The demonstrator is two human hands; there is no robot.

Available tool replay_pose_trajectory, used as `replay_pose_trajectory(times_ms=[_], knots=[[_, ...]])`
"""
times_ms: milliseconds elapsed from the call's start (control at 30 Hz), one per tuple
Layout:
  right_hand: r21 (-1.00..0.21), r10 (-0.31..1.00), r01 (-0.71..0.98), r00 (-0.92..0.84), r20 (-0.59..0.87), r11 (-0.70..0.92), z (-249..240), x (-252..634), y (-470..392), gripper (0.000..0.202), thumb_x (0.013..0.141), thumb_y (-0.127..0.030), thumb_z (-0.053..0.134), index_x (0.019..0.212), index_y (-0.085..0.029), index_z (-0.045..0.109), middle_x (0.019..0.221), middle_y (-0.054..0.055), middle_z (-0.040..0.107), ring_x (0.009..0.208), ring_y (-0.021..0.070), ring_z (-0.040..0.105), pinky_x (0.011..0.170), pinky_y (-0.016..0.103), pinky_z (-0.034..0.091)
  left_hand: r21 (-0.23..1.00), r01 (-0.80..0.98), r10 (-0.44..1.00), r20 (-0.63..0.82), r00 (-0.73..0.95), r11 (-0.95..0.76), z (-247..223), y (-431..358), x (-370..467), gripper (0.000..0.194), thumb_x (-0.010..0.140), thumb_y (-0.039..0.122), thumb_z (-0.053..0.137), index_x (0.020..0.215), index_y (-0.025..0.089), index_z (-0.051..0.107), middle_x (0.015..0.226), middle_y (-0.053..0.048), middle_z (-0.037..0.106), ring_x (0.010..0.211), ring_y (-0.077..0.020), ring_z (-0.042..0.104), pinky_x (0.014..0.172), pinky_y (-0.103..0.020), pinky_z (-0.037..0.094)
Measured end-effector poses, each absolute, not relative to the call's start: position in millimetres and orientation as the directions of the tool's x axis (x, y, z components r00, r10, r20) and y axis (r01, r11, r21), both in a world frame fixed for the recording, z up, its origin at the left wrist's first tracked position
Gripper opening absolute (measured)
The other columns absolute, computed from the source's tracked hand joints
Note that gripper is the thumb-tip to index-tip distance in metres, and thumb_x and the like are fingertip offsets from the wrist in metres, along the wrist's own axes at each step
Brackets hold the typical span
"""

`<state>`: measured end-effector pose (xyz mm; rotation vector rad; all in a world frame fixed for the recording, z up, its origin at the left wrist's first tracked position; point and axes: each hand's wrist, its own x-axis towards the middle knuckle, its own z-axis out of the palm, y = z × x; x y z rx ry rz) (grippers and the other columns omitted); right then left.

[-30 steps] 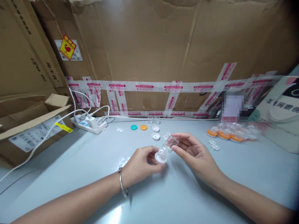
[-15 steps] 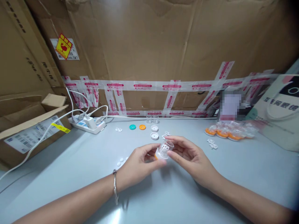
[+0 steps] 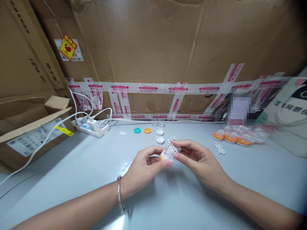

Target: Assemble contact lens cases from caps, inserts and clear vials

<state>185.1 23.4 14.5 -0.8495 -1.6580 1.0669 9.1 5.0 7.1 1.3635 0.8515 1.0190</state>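
Note:
Between both hands, above the table, is a small clear plastic container [image 3: 170, 152] with a white and orange base and a white cut-out piece inside. It lies tilted, base toward the left. My left hand [image 3: 146, 163] grips the base between thumb and fingers. My right hand [image 3: 195, 158] pinches the clear end. Just behind them are two white round caps [image 3: 160, 140] and some white cut-out pieces [image 3: 171, 138]. Small white round parts [image 3: 124, 166] show beside my left hand, which partly hides them.
Farther back lie a teal ring [image 3: 137, 130], an orange ring [image 3: 147, 131] and clear cups [image 3: 157, 122]. Several orange-based containers [image 3: 230, 138] sit at the right near more white pieces [image 3: 220, 149]. A power strip [image 3: 92, 127] and a cardboard box [image 3: 35, 134] are at the left.
The container has tilted a little further, and its orange and white base shows more. Both hands keep their hold. The whole view has shifted slightly.

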Motion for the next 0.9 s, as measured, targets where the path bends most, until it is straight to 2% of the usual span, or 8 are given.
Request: replay_pose_trajectory(times_ms=[200, 467, 600, 700, 800, 900], knots=[[-0.916, 0.892, 0.049, -0.253, 0.374, 0.398, 15.5, 181.4, 23.0, 0.018, 0.07, -0.026, 0.069, 0.088, -0.024, 0.066, 0.099, 0.003, 0.068, 0.097, 0.0197, 0.062, 0.089, 0.037, 0.049, 0.991, -0.105, 0.944, 0.116, 0.309, -0.088, 8.1, 6.2, 9.3, 0.027, 0.074, 0.022, 0.065, 0.1, 0.014, 0.061, 0.102, -0.007, 0.066, 0.088, -0.017, 0.061, 0.079, -0.027, 0.048], [-0.878, 0.865, 0.014, -0.175, 0.47, 0.479, 3.7, 176.4, 17.6, 0.015, 0.071, -0.021, 0.068, 0.085, -0.024, 0.065, 0.083, 0.0, 0.065, 0.083, 0.0152, 0.062, 0.078, 0.03, 0.053, 0.979, -0.036, 0.941, 0.203, 0.269, -0.201, 2.7, 1.3, 10.6, 0.026, 0.076, 0.024, 0.064, 0.101, 0.014, 0.063, 0.102, -0.008, 0.064, 0.091, -0.0169, 0.06, 0.081, -0.026, 0.048], [-0.895, 0.885, 0.013, -0.151, 0.439, 0.446, 3.6, 174.2, 17.2, 0.013, 0.071, -0.024, 0.068, 0.083, -0.023, 0.062, 0.083, 0.001, 0.062, 0.083, 0.015, 0.061, 0.078, 0.03, 0.052, 0.97, 0.006, 0.931, 0.231, 0.281, -0.242, 3.8, 1.0, 10.7, 0.025, 0.079, 0.024, 0.061, 0.102, 0.015, 0.064, 0.1, -0.007, 0.063, 0.091, -0.0166, 0.059, 0.081, -0.025, 0.047], [-0.91, 0.898, 0.086, -0.226, 0.379, 0.406, 12.7, 177.8, 19.8, 0.017, 0.073, -0.028, 0.066, 0.088, -0.024, 0.06, 0.085, 0.0, 0.061, 0.082, 0.0145, 0.06, 0.077, 0.03, 0.051, 0.978, -0.046, 0.92, 0.208, 0.331, -0.205, 5.9, 3.3, 12.2, 0.025, 0.08, 0.024, 0.059, 0.103, 0.014, 0.063, 0.102, -0.008, 0.063, 0.093, -0.0176, 0.058, 0.083, -0.026, 0.046], [-0.881, 0.892, 0.23, -0.296, 0.342, 0.414, 24.4, 185.1, 22.6, 0.022, 0.075, -0.033, 0.063, 0.095, -0.025, 0.059, 0.092, 0.002, 0.061, 0.084, 0.0153, 0.058, 0.076, 0.029, 0.048, 0.978, -0.05, 0.919, 0.207, 0.336, -0.202, 7.3, 4.7, 13.2, 0.025, 0.08, 0.023, 0.059, 0.103, 0.014, 0.062, 0.102, -0.008, 0.063, 0.093, -0.0168, 0.058, 0.082, -0.025, 0.046], [-0.817, 0.897, 0.398, -0.323, 0.301, 0.418, 32.2, 191.4, 23.0, 0.024, 0.077, -0.04, 0.059, 0.096, -0.024, 0.06, 0.076, 0.0, 0.058, 0.069, 0.0137, 0.055, 0.061, 0.026, 0.045, 0.975, -0.011, 0.925, 0.212, 0.315, -0.22, 7.3, 3.6, 12.7, 0.024, 0.078, 0.023, 0.061, 0.102, 0.017, 0.063, 0.1, -0.005, 0.062, 0.089, -0.0148, 0.058, 0.079, -0.023, 0.046]])
